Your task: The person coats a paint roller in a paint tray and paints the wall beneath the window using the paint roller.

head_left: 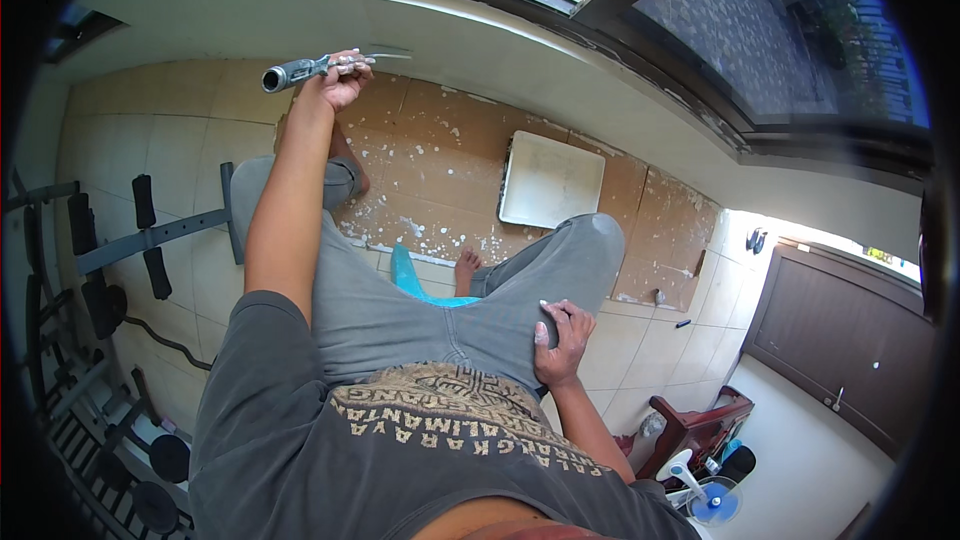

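The grey-handled tool (298, 72) is in the left hand, out in front of the seated person, beside the pale wall (460, 50). That wall curves across the top of the view, with dark-framed windows (760, 30) set into it. Beneath lies a floor (170, 145) of light tiles, where black and grey exercise equipment (150, 240) stands to the left; a dark brown panel (840, 330) is at the right. Along the foot of the wall, brown cardboard (430, 130) is spattered with white drops. A white rectangular tray (552, 180) with a smudged inside rests on it, ahead of the right knee.

The left arm stretches nearly straight forward, ending at the left hand (345, 82), over the cardboard's left end. The right arm bends, bringing the right hand (567, 345) down onto the grey trousers (390, 325) at the right thigh.

The left grip is closed around the tool, its thin blade (392, 56) extending rightward; whether this touches the wall, I cannot tell. The right grip is relaxed, holding nothing, fingers loosely bent. White smears mark the fingers of both hands.
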Demonstrator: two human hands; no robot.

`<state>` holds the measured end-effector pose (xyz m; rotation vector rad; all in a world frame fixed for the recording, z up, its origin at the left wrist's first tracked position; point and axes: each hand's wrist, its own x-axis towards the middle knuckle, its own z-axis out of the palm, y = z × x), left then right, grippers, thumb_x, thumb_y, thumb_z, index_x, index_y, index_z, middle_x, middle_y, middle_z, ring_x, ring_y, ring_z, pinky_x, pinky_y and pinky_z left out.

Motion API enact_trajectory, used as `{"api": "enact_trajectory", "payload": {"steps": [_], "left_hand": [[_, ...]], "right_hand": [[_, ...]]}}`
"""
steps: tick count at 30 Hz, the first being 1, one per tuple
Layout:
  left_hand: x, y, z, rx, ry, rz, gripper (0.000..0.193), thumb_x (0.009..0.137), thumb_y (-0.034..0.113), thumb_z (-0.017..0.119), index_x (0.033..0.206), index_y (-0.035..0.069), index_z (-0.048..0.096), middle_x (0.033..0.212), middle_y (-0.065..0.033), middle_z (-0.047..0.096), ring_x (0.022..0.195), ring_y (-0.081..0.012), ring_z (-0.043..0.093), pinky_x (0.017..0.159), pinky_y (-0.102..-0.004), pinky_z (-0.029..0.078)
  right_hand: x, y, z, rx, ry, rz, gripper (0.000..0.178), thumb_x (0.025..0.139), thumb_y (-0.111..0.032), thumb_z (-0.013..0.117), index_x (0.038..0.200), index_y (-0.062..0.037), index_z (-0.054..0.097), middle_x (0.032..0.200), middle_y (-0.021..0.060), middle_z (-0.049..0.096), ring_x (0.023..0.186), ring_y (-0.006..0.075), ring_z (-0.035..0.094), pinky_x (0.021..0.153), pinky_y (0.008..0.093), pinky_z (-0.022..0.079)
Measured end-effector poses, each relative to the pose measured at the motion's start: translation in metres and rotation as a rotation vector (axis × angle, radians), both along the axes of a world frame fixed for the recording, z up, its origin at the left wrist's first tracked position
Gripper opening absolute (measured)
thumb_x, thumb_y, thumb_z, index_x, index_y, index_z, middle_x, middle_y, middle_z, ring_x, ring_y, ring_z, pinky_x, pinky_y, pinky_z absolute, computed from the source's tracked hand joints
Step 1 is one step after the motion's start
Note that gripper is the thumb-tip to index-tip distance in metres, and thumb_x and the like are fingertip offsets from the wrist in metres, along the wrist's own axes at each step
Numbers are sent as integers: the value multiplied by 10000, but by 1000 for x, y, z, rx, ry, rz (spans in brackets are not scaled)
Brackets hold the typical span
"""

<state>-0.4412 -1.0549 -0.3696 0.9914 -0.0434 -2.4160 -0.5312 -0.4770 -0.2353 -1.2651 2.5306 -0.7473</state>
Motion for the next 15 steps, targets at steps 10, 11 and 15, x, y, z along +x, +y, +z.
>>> {"api": "enact_trajectory", "payload": {"steps": [10,11,15], "left_hand": [[87,55,139,-288,215,-113,302,1030,54,457,1181,-206,488,555,48,395,452,-34,353,577,-220,456],[87,62,143,-315,245,-142,305,1038,58,438,1194,-201,480,556,51,377,450,-36,346,579,-219,453],[75,76,102,-259,185,-144,265,1046,66,427,1160,-166,482,559,46,365,429,-43,330,574,-225,447]], "right_hand": [[10,15,2,-50,43,6,315,869,-234,629,1118,-45,673,1102,160,598,1087,338,526,1006,455,347],[11,17,2,-49,42,6,315,869,-234,629,1118,-45,673,1102,160,598,1087,338,526,1006,455,347],[14,16,2,-49,51,9,312,875,-236,629,1118,-45,673,1105,162,596,1089,336,523,1007,456,347]]}}
